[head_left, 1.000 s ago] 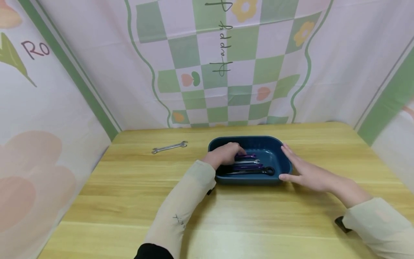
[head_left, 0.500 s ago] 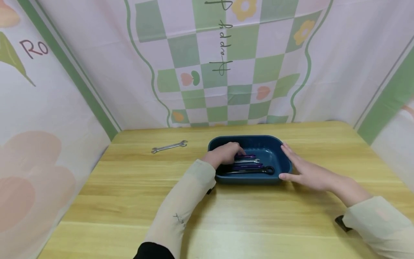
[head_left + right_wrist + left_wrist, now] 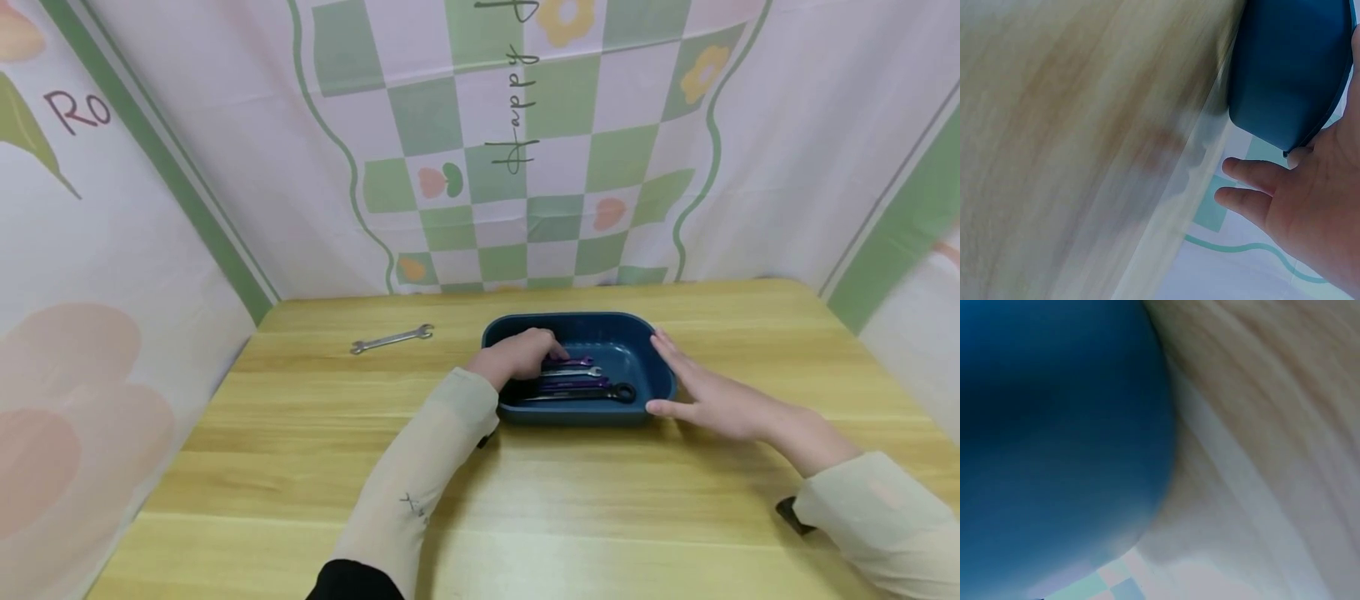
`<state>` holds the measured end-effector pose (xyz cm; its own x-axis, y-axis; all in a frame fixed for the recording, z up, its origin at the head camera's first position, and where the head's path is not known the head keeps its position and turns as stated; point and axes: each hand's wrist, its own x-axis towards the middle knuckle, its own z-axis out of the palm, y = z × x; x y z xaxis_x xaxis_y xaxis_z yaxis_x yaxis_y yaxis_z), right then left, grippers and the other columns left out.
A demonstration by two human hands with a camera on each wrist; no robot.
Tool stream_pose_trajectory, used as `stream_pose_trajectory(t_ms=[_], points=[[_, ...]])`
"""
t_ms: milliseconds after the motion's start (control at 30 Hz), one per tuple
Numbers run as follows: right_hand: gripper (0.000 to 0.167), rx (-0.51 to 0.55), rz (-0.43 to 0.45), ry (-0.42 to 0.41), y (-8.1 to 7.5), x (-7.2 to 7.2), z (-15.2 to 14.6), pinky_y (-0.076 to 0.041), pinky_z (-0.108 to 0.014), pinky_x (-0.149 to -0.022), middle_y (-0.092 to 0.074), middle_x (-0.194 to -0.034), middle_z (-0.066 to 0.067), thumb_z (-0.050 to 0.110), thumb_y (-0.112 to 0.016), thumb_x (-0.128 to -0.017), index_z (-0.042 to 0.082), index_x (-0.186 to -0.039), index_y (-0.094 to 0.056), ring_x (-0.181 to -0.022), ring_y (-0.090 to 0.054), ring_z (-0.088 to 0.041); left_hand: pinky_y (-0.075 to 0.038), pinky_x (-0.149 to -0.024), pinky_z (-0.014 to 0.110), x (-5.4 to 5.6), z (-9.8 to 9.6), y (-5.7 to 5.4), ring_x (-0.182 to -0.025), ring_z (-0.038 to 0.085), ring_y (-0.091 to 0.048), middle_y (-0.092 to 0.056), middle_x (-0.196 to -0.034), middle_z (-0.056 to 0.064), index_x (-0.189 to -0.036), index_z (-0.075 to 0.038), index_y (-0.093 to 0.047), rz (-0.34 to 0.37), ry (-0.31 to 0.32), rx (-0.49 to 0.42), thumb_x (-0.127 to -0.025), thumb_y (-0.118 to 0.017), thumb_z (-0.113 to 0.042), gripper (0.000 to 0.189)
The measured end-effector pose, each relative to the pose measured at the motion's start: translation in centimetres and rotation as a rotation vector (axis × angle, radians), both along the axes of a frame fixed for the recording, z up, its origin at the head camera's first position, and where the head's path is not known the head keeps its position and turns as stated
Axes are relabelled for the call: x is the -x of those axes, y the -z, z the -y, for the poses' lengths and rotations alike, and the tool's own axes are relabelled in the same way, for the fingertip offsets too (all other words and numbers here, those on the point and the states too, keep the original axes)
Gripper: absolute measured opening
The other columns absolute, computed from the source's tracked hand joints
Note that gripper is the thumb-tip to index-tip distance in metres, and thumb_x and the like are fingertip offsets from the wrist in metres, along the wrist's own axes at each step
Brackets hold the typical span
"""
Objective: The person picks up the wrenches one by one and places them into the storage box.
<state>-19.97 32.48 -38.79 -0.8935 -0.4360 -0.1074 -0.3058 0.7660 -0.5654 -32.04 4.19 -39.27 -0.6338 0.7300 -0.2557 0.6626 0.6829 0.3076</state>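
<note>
In the head view a dark blue bin (image 3: 626, 367) stands on the table with several wrenches lying side by side in it. My left hand (image 3: 519, 354) reaches over its left wall, fingers curled down on the farthest purple wrench (image 3: 581, 362); the hand covers the wrenches' left ends. Nearer lie a silver open-end wrench (image 3: 585, 372), another purple piece (image 3: 570, 386) and a black ring-ended wrench (image 3: 619, 392). My right hand (image 3: 712, 398) rests spread against the bin's right end, fingers straight. The right wrist view shows this hand (image 3: 1316, 187) beside the bin's outer wall (image 3: 1285, 75).
A silver double open-end wrench (image 3: 392, 339) lies apart on the wooden table (image 3: 300, 467), left of the bin. A printed curtain (image 3: 495, 167) hangs behind the table's far edge. The bin's blue wall (image 3: 1066, 450) fills much of the left wrist view.
Both hands and the wrenches stay in place. Only the head view has shifted very slightly.
</note>
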Motion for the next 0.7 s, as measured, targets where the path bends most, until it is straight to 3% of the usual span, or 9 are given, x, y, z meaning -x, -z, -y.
stream_pose_trajectory(t_ms=[533,700], points=[[0.100,-0.004,-0.004,0.001,-0.26,-0.10,0.20,-0.018,-0.075,-0.110,0.017,-0.168,-0.018,0.038,-0.064,-0.102,0.008,-0.164,0.009,-0.146,-0.009,-0.060,-0.045,-0.105,0.026,-0.84,-0.28,0.00,-0.125,0.015,-0.057,-0.062,-0.134,0.003,-0.138,-0.016,-0.067,-0.058,-0.057,0.017,-0.099,-0.056,0.009,0.047],[0.101,0.000,-0.010,-0.007,-0.26,-0.11,0.23,-0.018,-0.076,-0.109,0.016,-0.168,-0.019,0.039,-0.064,-0.102,0.008,-0.164,0.009,-0.146,-0.008,-0.060,-0.049,-0.101,0.027,-0.82,-0.11,-0.31,-0.121,0.014,-0.059,-0.065,-0.133,0.002,-0.139,-0.017,-0.066,-0.030,-0.073,-0.003,-0.099,-0.057,0.008,0.048]])
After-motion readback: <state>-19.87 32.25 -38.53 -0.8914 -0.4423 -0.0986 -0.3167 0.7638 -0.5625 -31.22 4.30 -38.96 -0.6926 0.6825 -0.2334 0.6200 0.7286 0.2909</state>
